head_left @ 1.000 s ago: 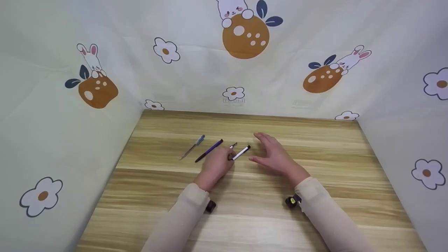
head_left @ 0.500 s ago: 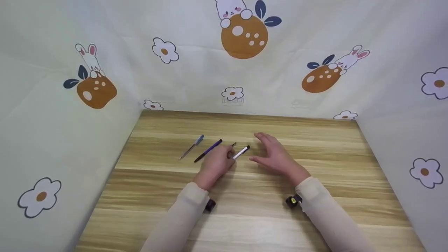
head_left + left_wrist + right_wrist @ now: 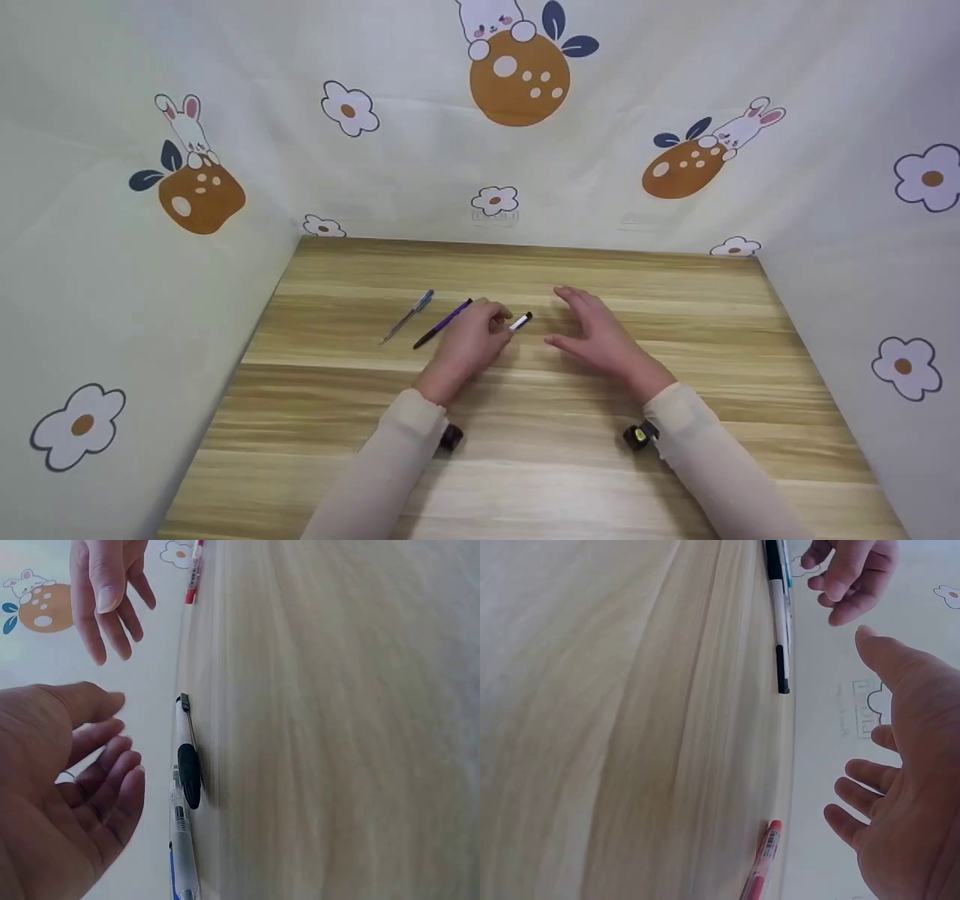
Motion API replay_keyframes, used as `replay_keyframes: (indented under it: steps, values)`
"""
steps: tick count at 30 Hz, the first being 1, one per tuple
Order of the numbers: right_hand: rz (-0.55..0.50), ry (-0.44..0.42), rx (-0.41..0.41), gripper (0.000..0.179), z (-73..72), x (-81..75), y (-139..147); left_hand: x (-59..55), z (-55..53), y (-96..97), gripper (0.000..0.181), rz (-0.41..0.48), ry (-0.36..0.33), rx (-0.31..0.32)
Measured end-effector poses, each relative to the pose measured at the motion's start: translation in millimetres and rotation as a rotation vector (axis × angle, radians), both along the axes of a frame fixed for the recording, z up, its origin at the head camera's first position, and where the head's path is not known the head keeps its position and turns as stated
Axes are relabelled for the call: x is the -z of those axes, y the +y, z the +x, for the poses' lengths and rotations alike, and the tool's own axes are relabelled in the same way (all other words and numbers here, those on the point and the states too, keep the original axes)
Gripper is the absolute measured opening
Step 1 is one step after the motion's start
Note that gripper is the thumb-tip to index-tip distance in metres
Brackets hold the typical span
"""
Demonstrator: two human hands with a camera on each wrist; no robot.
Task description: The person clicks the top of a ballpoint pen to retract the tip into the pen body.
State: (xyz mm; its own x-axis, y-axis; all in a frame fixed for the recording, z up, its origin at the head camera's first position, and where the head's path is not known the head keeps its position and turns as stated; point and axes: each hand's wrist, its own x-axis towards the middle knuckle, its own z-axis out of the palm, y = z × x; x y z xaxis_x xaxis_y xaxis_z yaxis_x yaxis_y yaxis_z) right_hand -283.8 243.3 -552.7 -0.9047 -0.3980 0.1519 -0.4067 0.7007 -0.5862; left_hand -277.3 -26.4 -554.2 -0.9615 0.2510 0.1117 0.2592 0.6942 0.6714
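Note:
My left hand (image 3: 472, 339) is just above the table, its fingers loosely bent with nothing between them in the left wrist view. Below it lies a white pen (image 3: 185, 724) with a black grip and black end, partly covered by the hand in the head view. Behind that pen is a clear pen (image 3: 181, 840) with a blue clip. A purple pen (image 3: 442, 324) and a clear pen with a light blue top (image 3: 421, 301) lie left of the hand. My right hand (image 3: 607, 337) holds nothing, its fingers spread. Near it lies a red pen (image 3: 765, 862), not visible in the head view.
The pens lie on a wood-grain table (image 3: 555, 465). Pale cloth walls (image 3: 420, 150) printed with rabbits, oranges and flowers enclose its back and sides. A small black device (image 3: 639, 435) is strapped at the right wrist, with another (image 3: 451, 436) at the left.
My left hand has shifted slightly right, covering more of the white pen and the tip of the pen behind it. My right hand has drifted a little to the right.

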Motion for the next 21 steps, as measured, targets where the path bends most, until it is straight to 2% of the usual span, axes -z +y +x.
replay_keyframes:
  steps: [4, 8, 14, 21]
  values:
    - [-0.008, 0.016, 0.009, 0.089, 3.0, -1.5, 5, 0.6, -2.6, 2.9, 0.036, 0.054, 0.008, 0.044]
    - [-0.021, 0.032, 0.014, 0.086, 5.6, -3.9, 9, 1.2, -4.2, 4.9, 0.042, 0.072, 0.018, 0.091]
    - [-0.054, 0.01, 0.026, 0.084, 8.5, -4.4, 16, 1.8, -4.1, 7.4, 0.049, 0.113, 0.007, 0.154]
    - [-0.083, 0.018, 0.035, 0.082, 12.0, -2.0, 26, 1.4, -2.9, 11.4, 0.063, 0.12, -0.006, 0.198]
